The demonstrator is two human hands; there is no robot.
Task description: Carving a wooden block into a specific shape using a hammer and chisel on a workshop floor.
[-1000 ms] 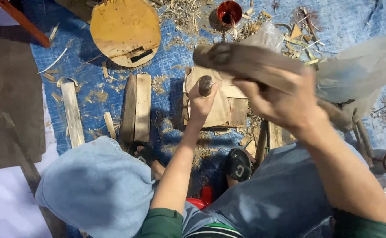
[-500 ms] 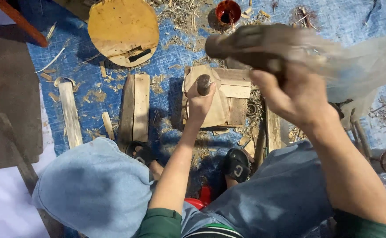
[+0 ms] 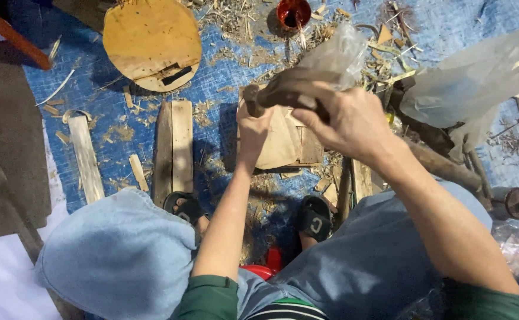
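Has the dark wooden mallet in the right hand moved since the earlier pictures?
Yes. The dark wooden mallet has swung down and leftward, its head now over the pale wooden block, near the left hand.

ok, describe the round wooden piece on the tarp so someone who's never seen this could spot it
Start from the blue tarp strewn with wood shavings. At its top left, beyond the paired upright planks, lies the round wooden disc. It is the only circular board there, pale yellowish, with a dark rectangular slot near its lower edge; its neighbours are all straight strips and offcuts.
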